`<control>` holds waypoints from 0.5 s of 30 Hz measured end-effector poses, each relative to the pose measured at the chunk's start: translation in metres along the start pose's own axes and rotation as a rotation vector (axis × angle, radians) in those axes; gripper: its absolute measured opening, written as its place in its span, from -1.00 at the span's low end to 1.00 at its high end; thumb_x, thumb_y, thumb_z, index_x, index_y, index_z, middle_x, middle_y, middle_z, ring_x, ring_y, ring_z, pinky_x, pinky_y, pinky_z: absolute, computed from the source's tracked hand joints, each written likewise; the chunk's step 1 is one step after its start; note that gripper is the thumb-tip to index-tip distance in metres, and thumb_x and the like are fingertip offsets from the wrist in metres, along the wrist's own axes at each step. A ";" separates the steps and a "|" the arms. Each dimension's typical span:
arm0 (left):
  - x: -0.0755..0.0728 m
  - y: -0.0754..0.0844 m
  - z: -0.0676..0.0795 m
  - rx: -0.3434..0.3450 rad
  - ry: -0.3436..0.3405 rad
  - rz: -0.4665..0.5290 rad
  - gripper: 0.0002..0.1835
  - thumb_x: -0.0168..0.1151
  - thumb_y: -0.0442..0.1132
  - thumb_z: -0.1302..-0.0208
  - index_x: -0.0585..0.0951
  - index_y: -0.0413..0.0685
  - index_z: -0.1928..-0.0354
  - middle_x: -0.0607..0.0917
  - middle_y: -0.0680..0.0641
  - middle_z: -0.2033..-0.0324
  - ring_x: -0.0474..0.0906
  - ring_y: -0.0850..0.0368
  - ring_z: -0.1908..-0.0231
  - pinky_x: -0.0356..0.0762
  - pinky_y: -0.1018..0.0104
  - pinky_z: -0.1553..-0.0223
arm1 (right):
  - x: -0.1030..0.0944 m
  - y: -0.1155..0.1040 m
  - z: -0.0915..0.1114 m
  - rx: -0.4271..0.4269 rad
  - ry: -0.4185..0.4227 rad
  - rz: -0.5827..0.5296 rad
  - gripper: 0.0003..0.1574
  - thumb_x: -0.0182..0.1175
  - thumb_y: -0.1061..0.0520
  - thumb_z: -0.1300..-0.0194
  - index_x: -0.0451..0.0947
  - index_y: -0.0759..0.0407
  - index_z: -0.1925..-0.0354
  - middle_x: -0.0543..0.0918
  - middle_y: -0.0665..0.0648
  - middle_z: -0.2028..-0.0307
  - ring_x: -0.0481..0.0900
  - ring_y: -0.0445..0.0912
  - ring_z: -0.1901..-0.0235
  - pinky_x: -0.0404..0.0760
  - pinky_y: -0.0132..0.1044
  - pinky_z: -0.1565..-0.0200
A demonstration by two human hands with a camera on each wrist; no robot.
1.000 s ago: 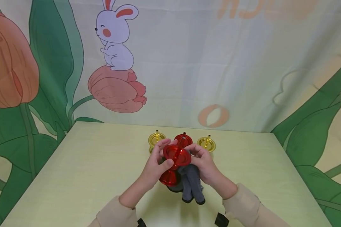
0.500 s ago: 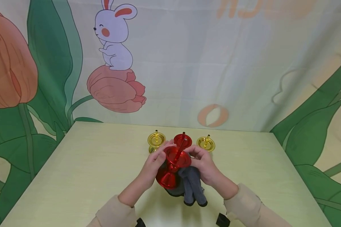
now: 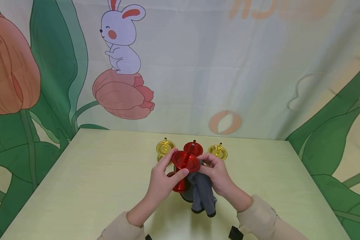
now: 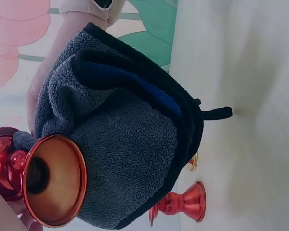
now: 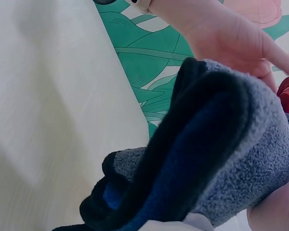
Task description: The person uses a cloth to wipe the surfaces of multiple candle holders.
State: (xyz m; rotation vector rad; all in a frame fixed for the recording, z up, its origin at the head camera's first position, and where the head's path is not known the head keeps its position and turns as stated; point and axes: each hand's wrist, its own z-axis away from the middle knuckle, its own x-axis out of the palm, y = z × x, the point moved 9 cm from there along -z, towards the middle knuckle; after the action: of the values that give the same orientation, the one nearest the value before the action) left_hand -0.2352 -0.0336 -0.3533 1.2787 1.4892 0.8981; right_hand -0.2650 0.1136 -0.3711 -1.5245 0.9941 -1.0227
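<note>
My left hand [image 3: 161, 180] holds a shiny red candlestick [image 3: 178, 159] by its dish, thumb on the near rim and fingers at the far side. The candlestick is tilted, its spike leaning up to the right. In the left wrist view its hollow foot [image 4: 62, 178] faces the camera. On the dish's right side, my right hand [image 3: 218, 173] pinches a dark grey cloth [image 3: 202, 191] against the rim. The cloth hangs down in folds below the hands, showing black edging and a blue inner face [image 5: 183, 159] in the right wrist view.
Behind the hands stand a gold candlestick [image 3: 165, 147] at left, another red candlestick [image 3: 193, 148] in the middle and a second gold candlestick [image 3: 218, 152] at right. They are near the back of the pale table [image 3: 108, 180], before a printed fabric backdrop [image 3: 183, 73].
The left thumb moves off the dish while the red candlestick's foot swings outward, then returns over the rim. The dish is now slightly higher. The right hand keeps its place with the cloth.
</note>
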 end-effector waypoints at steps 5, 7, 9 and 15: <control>0.004 -0.004 -0.001 -0.046 -0.066 0.038 -0.29 0.29 -0.09 -0.01 0.28 0.09 -0.25 0.47 0.05 -0.11 0.39 0.09 -0.08 0.56 0.21 0.15 | 0.001 0.000 0.000 -0.009 -0.011 0.005 -0.85 0.20 0.20 -0.07 0.54 0.03 0.31 0.57 -0.10 0.33 0.45 -0.18 0.21 0.56 -0.44 0.30; 0.007 -0.004 -0.002 -0.038 -0.125 0.082 -0.32 0.25 -0.09 -0.05 0.27 0.06 -0.25 0.47 0.02 -0.11 0.38 0.06 -0.08 0.55 0.21 0.13 | 0.000 0.002 0.000 0.029 -0.006 0.004 -0.83 0.19 0.23 -0.07 0.53 -0.03 0.34 0.57 -0.12 0.34 0.44 -0.18 0.20 0.56 -0.43 0.29; 0.010 -0.006 -0.004 -0.044 -0.190 0.139 -0.34 0.20 -0.05 -0.09 0.26 0.05 -0.26 0.46 -0.02 -0.11 0.36 0.03 -0.09 0.54 0.19 0.13 | 0.000 0.005 0.000 0.052 -0.012 0.000 -0.78 0.14 0.29 -0.09 0.53 -0.04 0.36 0.58 -0.12 0.35 0.43 -0.17 0.19 0.57 -0.42 0.27; 0.009 -0.016 -0.010 -0.090 -0.193 0.173 -0.34 0.17 0.00 -0.11 0.25 0.07 -0.26 0.45 -0.04 -0.13 0.31 0.00 -0.15 0.49 0.10 0.05 | -0.003 0.008 -0.001 0.097 0.016 -0.020 -0.70 0.06 0.37 -0.13 0.53 -0.04 0.39 0.56 -0.09 0.36 0.42 -0.17 0.19 0.56 -0.44 0.29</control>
State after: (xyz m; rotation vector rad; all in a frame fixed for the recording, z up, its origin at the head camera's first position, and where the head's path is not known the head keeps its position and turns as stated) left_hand -0.2491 -0.0272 -0.3671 1.4013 1.1892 0.9153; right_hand -0.2677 0.1151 -0.3788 -1.4519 0.9286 -1.0829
